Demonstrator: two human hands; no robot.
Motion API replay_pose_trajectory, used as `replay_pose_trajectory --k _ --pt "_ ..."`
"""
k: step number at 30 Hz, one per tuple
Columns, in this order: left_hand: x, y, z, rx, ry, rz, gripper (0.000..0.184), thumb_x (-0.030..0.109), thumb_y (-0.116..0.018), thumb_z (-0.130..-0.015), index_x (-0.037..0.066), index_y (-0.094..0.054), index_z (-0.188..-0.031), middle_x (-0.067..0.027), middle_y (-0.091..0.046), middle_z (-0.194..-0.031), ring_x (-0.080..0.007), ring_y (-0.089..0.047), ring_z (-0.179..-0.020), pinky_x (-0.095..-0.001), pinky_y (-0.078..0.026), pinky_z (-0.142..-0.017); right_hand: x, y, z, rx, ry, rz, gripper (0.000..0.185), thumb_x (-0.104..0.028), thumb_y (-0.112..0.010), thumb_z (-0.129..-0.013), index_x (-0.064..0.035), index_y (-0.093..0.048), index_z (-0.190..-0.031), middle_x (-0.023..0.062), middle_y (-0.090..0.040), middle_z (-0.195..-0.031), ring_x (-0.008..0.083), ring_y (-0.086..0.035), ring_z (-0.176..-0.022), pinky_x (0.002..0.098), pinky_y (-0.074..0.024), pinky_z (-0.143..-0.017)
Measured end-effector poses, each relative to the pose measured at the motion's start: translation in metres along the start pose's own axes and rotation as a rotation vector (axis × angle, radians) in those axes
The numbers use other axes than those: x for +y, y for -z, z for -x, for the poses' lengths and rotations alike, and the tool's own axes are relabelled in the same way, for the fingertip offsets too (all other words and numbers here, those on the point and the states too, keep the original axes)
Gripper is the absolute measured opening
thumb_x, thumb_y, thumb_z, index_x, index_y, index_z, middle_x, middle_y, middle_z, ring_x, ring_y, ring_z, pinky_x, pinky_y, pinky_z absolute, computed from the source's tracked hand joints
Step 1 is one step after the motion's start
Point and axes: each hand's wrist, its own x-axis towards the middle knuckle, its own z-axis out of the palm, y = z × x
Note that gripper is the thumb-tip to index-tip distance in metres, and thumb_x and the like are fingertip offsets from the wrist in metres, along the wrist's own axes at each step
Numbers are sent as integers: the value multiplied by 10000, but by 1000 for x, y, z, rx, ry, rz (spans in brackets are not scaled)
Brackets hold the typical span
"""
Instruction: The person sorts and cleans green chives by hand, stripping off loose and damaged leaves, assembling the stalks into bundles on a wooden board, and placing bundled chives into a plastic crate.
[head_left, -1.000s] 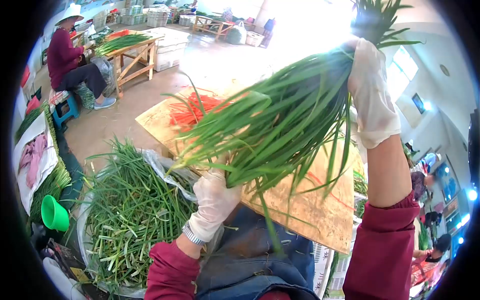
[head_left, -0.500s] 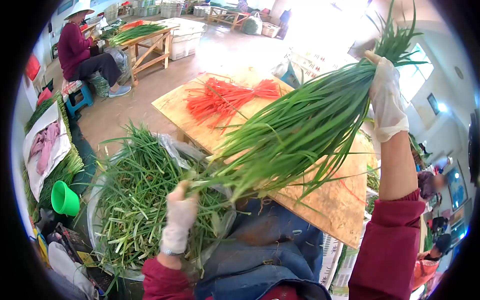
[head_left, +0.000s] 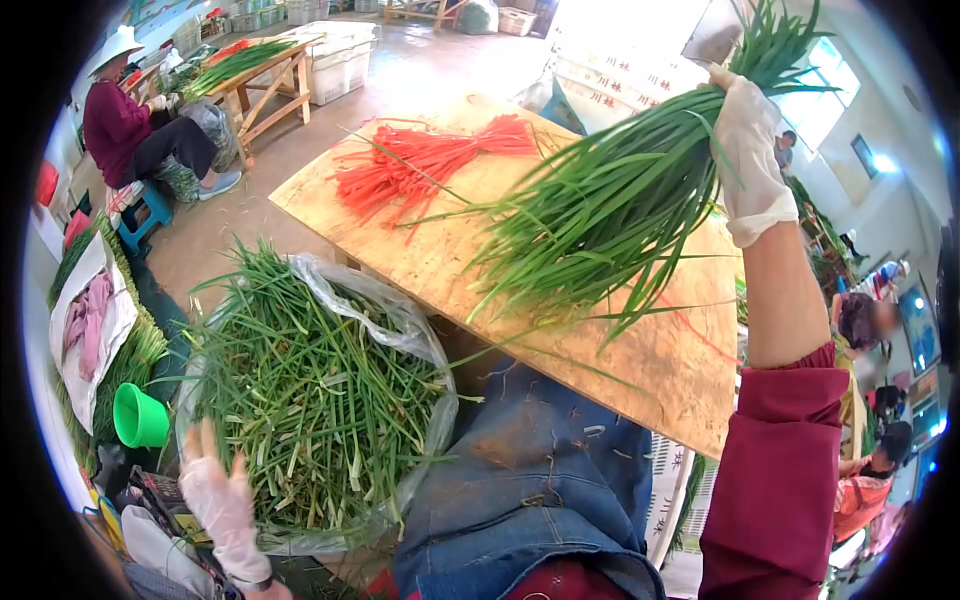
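In a translucent glove, my right hand (head_left: 752, 150) grips a big bunch of long green garlic chives (head_left: 600, 220) near one end, raised over the wooden table. The long leaves fan down and left from my fist. My left hand (head_left: 220, 495), gloved too, is at the lower left with its fingers apart and nothing in them. It hovers at the left rim of a clear plastic bag (head_left: 425, 350), which is heaped with loose chive leaves and trimmings (head_left: 310, 400). Red ties (head_left: 430, 165) lie in a spread bundle on the wooden tabletop (head_left: 400, 255).
A green cup (head_left: 140, 415) stands left of the bag, near a white sheet with a pink cloth (head_left: 88, 320). A person in a white hat (head_left: 115, 125) sits at another wooden table (head_left: 285, 85). White printed crates (head_left: 615, 85) stand behind my table. More people are at the right.
My left hand has moved down and left, away from the hanging leaf ends, and its fingers have opened. My right hand still holds the bunch, slightly higher and further left in view.
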Motion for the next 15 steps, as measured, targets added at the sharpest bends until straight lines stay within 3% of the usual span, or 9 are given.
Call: replay_pose_trajectory --k 1,3,4,6,8,10,13,15 --pt "21 -5 -3 186 -198 119 578 147 -683 -742 49 -467 -1270 -202 -550 -1164 -319 -529 -1080 -409 -446 -867 -1 -2 5 -10 16 -8 153 -72 -642 -746 48 -561 -797 117 -607 -689 208 -566 -560 314 -463 -533" --pt "87 -5 -11 258 -345 381 325 115 -674 -746 -5 -584 -1034 -166 -617 -883 -293 -606 -779 -381 -501 -667 -8 -7 16 -15 47 53 175 -79 -644 -743 59 -556 -808 123 -607 -685 211 -574 -568 319 -469 -544" --pt "117 -17 -14 197 -429 469 271 103 -672 -753 21 -601 -1002 -143 -633 -864 -275 -616 -774 -357 -511 -670 -6 -8 13 -24 42 41 181 -79 -642 -743 63 -554 -812 123 -606 -683 210 -575 -569 321 -470 -547" --pt "187 -14 -16 164 -667 738 229 141 -706 -724 17 -602 -885 -126 -606 -754 -264 -593 -691 -366 -482 -591 -2 -10 5 -44 32 24 192 -79 -639 -743 73 -551 -820 122 -606 -678 206 -577 -571 324 -472 -552" --pt "251 -20 -13 138 -759 856 349 286 -699 -733 20 -582 -927 -112 -564 -702 -258 -554 -639 -376 -433 -558 -8 -15 17 -8 36 73 188 -100 -642 -747 63 -570 -806 109 -604 -694 197 -569 -565 316 -468 -543" --pt "302 -22 -11 276 -744 797 430 367 -683 -724 23 -572 -957 -126 -567 -719 -267 -553 -661 -360 -428 -573 -5 -15 16 2 96 171 179 -108 -639 -763 56 -590 -814 93 -595 -690 185 -551 -535 298 -467 -503" --pt "345 -52 -11 419 -706 581 372 315 -648 -745 29 -573 -971 -100 -564 -678 -264 -550 -598 -328 -414 -514 -1 -17 2 19 123 318 213 -113 -650 -753 72 -590 -840 93 -602 -711 182 -561 -560 304 -464 -519" --pt "342 -67 -10 263 -740 424 281 213 -616 -744 38 -580 -960 -90 -562 -648 -260 -539 -536 -343 -411 -474 -2 -18 3 15 136 370 247 -132 -655 -752 79 -584 -857 92 -605 -738 185 -566 -577 310 -470 -528"
